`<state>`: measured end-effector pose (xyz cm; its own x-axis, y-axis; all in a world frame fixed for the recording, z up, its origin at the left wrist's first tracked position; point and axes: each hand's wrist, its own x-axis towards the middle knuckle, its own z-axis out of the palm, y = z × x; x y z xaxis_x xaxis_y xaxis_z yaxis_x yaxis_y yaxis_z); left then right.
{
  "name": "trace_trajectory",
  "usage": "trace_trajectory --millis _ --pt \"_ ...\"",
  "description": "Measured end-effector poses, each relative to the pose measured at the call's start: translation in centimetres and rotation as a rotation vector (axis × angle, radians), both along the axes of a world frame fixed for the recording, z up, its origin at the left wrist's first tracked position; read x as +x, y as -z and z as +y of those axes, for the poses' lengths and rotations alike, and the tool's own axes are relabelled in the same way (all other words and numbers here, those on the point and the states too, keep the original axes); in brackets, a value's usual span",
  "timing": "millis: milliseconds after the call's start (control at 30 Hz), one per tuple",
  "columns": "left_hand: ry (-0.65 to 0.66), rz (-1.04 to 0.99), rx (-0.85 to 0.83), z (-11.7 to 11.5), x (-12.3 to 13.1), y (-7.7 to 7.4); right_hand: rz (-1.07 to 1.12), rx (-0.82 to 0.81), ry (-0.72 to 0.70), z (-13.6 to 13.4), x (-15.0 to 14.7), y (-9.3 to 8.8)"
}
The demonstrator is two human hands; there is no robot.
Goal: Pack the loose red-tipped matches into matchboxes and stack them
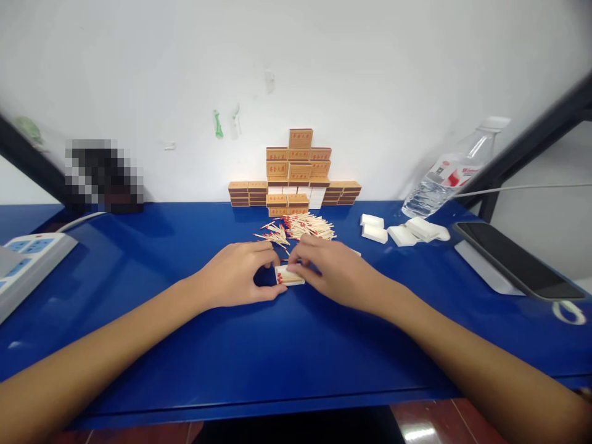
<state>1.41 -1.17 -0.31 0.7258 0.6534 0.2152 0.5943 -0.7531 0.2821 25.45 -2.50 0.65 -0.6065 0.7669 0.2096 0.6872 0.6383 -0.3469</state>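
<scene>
A small white matchbox tray point(300, 281) lies on the blue table in front of me, with several red-tipped matches inside along its near side. My left hand point(245, 274) grips the tray's left end between thumb and fingers. Over the tray's right end, my right hand point(326, 268) has its fingers bent and pinched down into it; whether matches are between the fingertips is hidden. Just beyond my hands is a loose heap of red-tipped matches point(309, 226), with a few strays to its left.
Stacked orange matchboxes point(300, 169) stand against the wall behind the heap. To the right are white trays point(374, 234), a leaning water bottle point(441, 172) and a phone point(518, 259) propped on a white piece. A power strip point(37, 259) sits at the left on the blue table point(259, 357).
</scene>
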Motion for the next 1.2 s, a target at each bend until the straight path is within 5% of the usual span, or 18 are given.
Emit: trace_trajectory --millis 367,767,1200 --pt "-0.006 -0.127 -0.026 -0.5 -2.0 1.4 -0.189 -0.081 0.19 1.8 -1.5 0.3" --pt "-0.009 -0.127 0.016 -0.7 -2.3 1.9 -0.115 -0.069 -0.032 -0.7 -1.7 0.5" --pt "0.007 -0.141 0.082 -1.1 -2.3 1.8 -0.014 0.049 -0.008 -0.9 -1.7 0.2"
